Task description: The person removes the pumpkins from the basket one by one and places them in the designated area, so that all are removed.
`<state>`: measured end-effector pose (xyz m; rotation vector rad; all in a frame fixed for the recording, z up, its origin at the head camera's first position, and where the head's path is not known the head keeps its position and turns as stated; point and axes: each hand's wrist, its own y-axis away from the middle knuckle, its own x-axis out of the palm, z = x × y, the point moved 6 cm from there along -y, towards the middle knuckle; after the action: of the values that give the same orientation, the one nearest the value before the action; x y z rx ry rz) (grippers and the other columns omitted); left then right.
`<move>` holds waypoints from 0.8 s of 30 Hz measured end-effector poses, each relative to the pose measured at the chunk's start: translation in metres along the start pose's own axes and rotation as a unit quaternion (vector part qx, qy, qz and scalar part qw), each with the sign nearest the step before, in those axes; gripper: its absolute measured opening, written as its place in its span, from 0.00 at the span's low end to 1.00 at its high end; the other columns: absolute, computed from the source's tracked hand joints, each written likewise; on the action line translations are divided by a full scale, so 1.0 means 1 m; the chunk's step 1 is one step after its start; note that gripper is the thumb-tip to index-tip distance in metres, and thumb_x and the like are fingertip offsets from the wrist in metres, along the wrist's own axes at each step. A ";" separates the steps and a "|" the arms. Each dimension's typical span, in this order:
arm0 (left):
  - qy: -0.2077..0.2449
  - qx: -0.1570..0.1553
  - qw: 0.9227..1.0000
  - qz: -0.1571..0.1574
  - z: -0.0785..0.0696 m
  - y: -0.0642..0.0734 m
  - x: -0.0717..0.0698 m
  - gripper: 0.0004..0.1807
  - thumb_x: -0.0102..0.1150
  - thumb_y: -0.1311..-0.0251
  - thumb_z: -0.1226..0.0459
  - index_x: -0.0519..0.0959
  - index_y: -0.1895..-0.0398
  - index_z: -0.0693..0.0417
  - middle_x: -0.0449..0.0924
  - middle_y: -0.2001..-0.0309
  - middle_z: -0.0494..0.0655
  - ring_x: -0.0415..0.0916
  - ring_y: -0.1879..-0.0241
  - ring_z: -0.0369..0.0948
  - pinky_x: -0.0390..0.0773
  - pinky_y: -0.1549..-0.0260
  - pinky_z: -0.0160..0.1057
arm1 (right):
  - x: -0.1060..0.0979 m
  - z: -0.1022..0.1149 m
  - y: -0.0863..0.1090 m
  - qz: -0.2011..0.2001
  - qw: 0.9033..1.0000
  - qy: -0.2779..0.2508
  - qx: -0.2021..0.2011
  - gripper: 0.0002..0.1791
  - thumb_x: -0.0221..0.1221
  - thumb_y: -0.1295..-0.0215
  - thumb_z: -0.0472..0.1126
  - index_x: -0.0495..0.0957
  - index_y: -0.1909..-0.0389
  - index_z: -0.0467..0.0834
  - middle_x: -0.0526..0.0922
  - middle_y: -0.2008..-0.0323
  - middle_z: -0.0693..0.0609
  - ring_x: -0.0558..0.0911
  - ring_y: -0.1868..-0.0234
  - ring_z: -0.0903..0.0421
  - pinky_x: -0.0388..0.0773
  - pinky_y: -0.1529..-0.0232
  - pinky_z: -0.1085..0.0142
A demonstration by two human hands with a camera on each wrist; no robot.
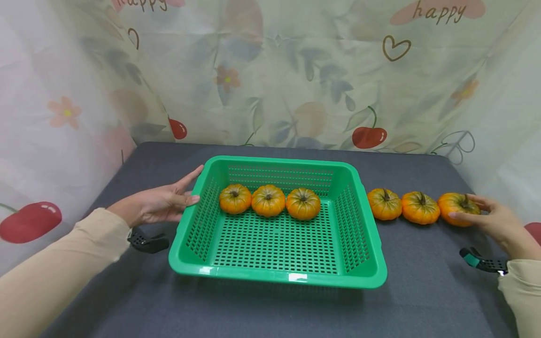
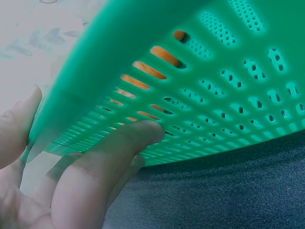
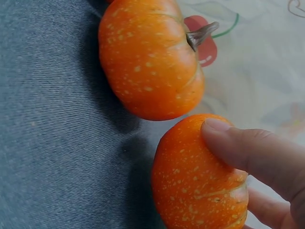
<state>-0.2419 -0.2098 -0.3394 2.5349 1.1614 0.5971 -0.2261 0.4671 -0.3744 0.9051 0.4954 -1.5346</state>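
A green plastic basket (image 1: 276, 278) with slotted walls holds three small orange pumpkins, the left one (image 1: 235, 199), the middle one (image 1: 268, 200) and the right one (image 1: 303, 204), in a row toward its back. My left hand (image 1: 158, 203) grips the basket's left rim; in the left wrist view its fingers (image 2: 102, 160) lie against the outer wall. To the right of the basket stand three more pumpkins in a row. My right hand (image 1: 500, 225) holds the rightmost pumpkin (image 1: 454, 210) between thumb and fingers. In the right wrist view the thumb (image 3: 252, 148) presses on the held pumpkin (image 3: 200, 186), beside the neighbouring pumpkin (image 3: 150, 57).
The dark grey table (image 1: 270, 312) carries everything. Next to the basket's right wall are a near pumpkin (image 1: 384, 204) and a middle pumpkin (image 1: 420, 208). A printed curtain (image 1: 279, 75) hangs behind the table and along both sides.
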 end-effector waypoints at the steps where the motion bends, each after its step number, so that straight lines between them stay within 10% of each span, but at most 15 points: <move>1: 0.001 0.000 1.000 0.000 0.000 0.000 0.000 0.49 0.46 0.28 0.68 0.27 0.30 0.09 0.24 0.22 0.54 0.73 0.40 0.54 0.75 0.44 0.56 | 0.001 -0.001 0.000 0.003 1.000 -0.002 0.000 0.52 0.58 0.33 0.56 0.40 0.27 0.28 0.41 0.34 0.16 0.45 0.36 0.18 0.51 0.42 0.25; 24: -0.001 -0.003 1.000 -0.002 -0.001 0.000 0.001 0.49 0.46 0.28 0.68 0.27 0.30 0.10 0.23 0.23 0.55 0.73 0.40 0.54 0.76 0.45 0.56 | 0.007 -0.004 -0.002 0.046 0.999 -0.013 0.021 0.56 0.58 0.34 0.58 0.34 0.27 0.29 0.35 0.33 0.17 0.40 0.35 0.18 0.47 0.41 0.24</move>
<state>-0.2417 -0.2094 -0.3384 2.5269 1.1608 0.5976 -0.2268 0.4662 -0.3831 0.9264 0.3978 -1.4753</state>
